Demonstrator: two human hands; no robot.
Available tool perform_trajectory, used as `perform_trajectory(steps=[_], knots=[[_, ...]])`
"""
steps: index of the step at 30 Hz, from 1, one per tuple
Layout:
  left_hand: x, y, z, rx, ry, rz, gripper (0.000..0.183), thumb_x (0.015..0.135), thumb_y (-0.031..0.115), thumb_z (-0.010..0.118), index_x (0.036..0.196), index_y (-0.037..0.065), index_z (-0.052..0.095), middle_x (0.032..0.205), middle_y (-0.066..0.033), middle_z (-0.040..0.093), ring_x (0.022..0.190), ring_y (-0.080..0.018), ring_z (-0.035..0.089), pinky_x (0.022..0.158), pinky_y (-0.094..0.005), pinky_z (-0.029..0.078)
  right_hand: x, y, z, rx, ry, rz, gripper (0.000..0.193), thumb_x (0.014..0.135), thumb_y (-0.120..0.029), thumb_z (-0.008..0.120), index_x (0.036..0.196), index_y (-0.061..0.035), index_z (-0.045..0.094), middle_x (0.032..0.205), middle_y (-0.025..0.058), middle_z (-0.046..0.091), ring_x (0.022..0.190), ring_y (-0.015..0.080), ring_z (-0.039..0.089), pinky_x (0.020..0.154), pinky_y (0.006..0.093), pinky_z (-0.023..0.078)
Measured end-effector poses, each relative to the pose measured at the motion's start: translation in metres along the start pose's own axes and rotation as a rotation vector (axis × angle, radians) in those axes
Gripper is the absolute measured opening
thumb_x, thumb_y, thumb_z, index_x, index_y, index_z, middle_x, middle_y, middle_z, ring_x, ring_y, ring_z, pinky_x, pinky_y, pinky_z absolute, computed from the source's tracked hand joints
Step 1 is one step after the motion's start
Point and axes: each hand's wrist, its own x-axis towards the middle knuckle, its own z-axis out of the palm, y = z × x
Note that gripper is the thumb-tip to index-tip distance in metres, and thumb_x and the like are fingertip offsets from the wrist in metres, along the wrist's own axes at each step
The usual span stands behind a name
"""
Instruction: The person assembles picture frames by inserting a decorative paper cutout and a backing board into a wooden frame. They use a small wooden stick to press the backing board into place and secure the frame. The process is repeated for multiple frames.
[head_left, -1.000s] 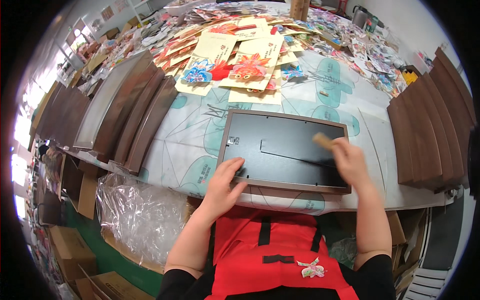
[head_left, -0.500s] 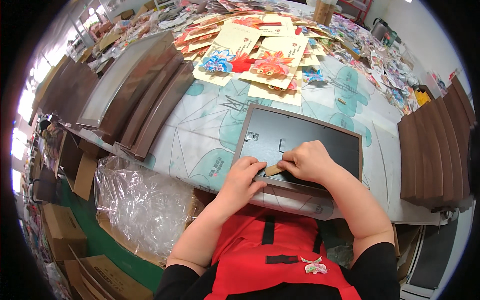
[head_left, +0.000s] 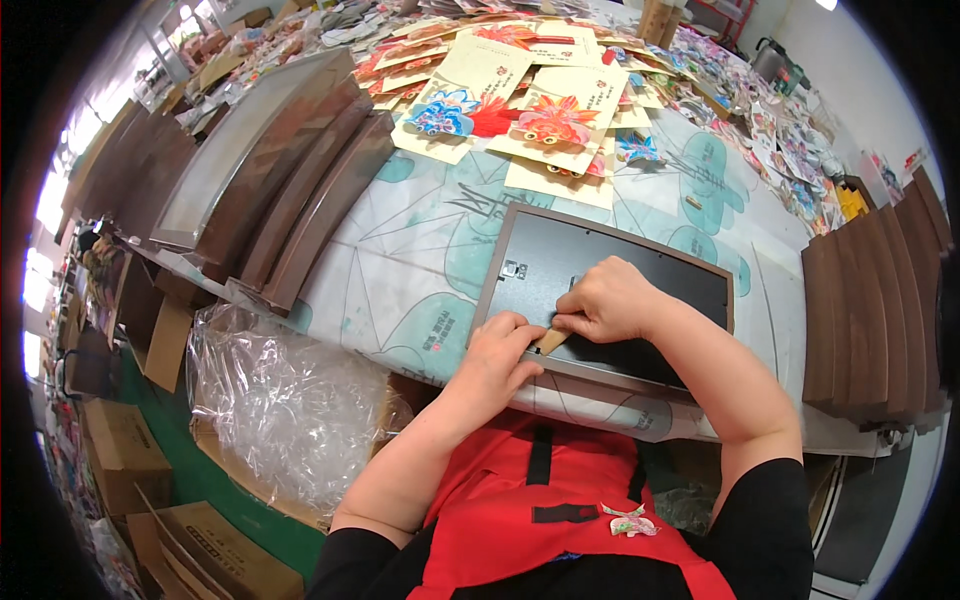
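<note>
A brown-rimmed picture frame (head_left: 729, 312) lies face down on the covered table in front of me, showing its black backing board (head_left: 640, 262). A small metal hanger (head_left: 515, 270) sits near the left side of the board. My right hand (head_left: 612, 302) is closed round a flat tan stick (head_left: 552, 341), which slants down to the board's near edge, toward its left end. Gripping the frame's near left corner, my left hand (head_left: 495, 365) has its fingers beside the stick's tip and its thumb along the near rim. My right fingers hide the stick's upper part.
Brown frames (head_left: 325, 215) stand in a row at the left, and more brown frames (head_left: 865, 315) at the right. Cream cards (head_left: 565, 105) with colourful fish-like ornaments are piled beyond the work. Clear plastic wrap (head_left: 290, 400) and cardboard boxes (head_left: 125, 450) are below, left of the table.
The stick has swung from nearly flat to a steeper slant as my right hand rose slightly. My left hand stays at the frame's corner. The whole view has shifted a little.
</note>
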Motion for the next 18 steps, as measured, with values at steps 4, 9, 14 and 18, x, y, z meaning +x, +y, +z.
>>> perform_trajectory(steps=[4, 9, 14, 18], knots=[[-0.002, -0.004, 0.001, 0.009, -0.003, 0.014, 0.034, 0.070, 0.005, 0.071, 0.100, 0.001, 0.058, 0.095, -0.0118, 0.053, 0.092, -0.0307, 0.052, 0.081, -0.0372, 0.041, -0.016, -0.020, -0.002, -0.187, 0.204, -0.110, 0.021, 0.077, -0.028, 0.060, 0.062, -0.0120, 0.057, 0.056, 0.0045, 0.056, 0.054, 0.0234, 0.059, 0.049, 0.0359, 0.044], [-0.004, -0.010, 0.006, 0.010, -0.004, 0.024, 0.027, 0.068, 0.006, 0.071, 0.091, 0.001, 0.058, 0.090, -0.0111, 0.054, 0.090, -0.0307, 0.051, 0.080, -0.0373, 0.041, -0.034, -0.051, 0.003, -0.514, 0.349, -0.179, 0.018, 0.075, -0.022, 0.061, 0.062, -0.0126, 0.051, 0.058, -0.0007, 0.049, 0.054, 0.0159, 0.055, 0.053, 0.0292, 0.041], [0.000, 0.004, 0.006, 0.137, 0.031, 0.100, 0.024, 0.066, 0.007, 0.073, 0.084, 0.003, 0.059, 0.087, -0.0114, 0.055, 0.087, -0.0306, 0.052, 0.076, -0.0378, 0.042, -0.068, -0.038, -0.006, -0.160, 0.552, 0.204, 0.020, 0.075, -0.021, 0.067, 0.063, -0.0126, 0.055, 0.058, 0.0021, 0.052, 0.052, 0.0223, 0.053, 0.052, 0.0333, 0.039], [0.002, -0.021, -0.017, 0.162, -0.004, 0.077, 0.023, 0.062, 0.006, 0.074, 0.080, 0.004, 0.059, 0.090, -0.0105, 0.057, 0.089, -0.0309, 0.053, 0.080, -0.0402, 0.040, -0.120, -0.013, -0.015, -0.023, 0.568, 0.465, 0.025, 0.077, -0.029, 0.068, 0.061, -0.0111, 0.061, 0.054, 0.0064, 0.056, 0.050, 0.0275, 0.054, 0.049, 0.0368, 0.039]])
